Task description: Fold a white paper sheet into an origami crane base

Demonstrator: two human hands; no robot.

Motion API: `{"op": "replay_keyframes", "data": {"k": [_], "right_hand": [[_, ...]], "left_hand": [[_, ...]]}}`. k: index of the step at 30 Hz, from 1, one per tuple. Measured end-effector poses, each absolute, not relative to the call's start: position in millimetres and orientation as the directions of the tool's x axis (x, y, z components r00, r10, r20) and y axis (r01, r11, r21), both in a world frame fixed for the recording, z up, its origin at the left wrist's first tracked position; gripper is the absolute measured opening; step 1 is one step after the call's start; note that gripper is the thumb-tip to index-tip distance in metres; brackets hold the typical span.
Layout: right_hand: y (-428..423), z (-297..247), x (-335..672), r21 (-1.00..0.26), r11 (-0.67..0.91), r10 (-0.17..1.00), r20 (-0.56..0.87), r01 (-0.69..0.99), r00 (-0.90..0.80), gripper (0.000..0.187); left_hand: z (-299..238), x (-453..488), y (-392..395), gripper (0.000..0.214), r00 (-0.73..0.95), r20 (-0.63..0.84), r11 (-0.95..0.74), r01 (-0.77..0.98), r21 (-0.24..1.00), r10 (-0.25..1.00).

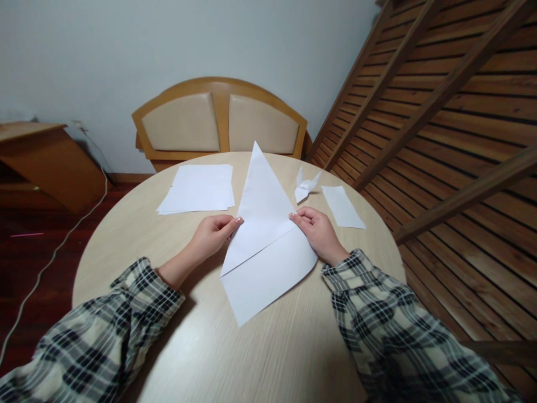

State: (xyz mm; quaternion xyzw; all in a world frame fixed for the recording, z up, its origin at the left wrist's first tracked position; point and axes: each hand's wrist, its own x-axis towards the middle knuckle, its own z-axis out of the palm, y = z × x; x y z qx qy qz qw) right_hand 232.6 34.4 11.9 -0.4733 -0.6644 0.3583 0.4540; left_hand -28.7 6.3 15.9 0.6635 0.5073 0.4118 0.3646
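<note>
A white sheet of paper is held up over the middle of the round table. One part is folded over, its edge running slantwise across the sheet, and a pointed corner faces away from me. My left hand pinches the left edge between thumb and fingers. On the opposite edge, my right hand grips the paper the same way, near the upper end of the slanted edge. The fingertips beneath the sheet are partly hidden.
A stack of white paper lies at the back left of the round table. Back right stand a folded paper crane and a narrow paper strip. Behind is a padded headboard; a slatted wooden structure rises at right.
</note>
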Motion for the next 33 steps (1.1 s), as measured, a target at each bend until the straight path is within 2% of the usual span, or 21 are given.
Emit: {"op": "replay_keyframes", "data": {"k": [6, 15, 21, 27, 33], "right_hand": [[35.4, 11.3, 233.9, -0.918, 0.271, 0.963, 0.257, 0.289, -0.087, 0.040], [34.6, 12.0, 233.4, -0.947, 0.249, 0.968, 0.248, 0.205, -0.033, 0.039], [36.6, 11.6, 234.7, -0.931, 0.276, 0.958, 0.287, 0.237, 0.013, 0.041], [36.7, 12.5, 236.0, -0.943, 0.270, 0.958, 0.283, 0.195, 0.043, 0.038], [38.0, 12.9, 238.7, -0.931, 0.283, 0.950, 0.305, 0.229, 0.064, 0.037]], "left_hand": [[16.3, -27.5, 4.4, 0.042, 0.204, 0.157, -0.225, 0.370, 0.901, 0.966], [15.0, -27.0, 4.0, 0.041, 0.195, 0.122, -0.180, 0.320, 0.930, 0.973], [13.5, -28.4, 5.9, 0.040, 0.182, 0.120, -0.180, 0.362, 0.915, 0.976], [15.2, -28.4, 5.4, 0.040, 0.207, 0.134, -0.201, 0.351, 0.914, 0.969], [14.9, -28.7, 5.2, 0.039, 0.198, 0.113, -0.175, 0.334, 0.926, 0.974]]}}
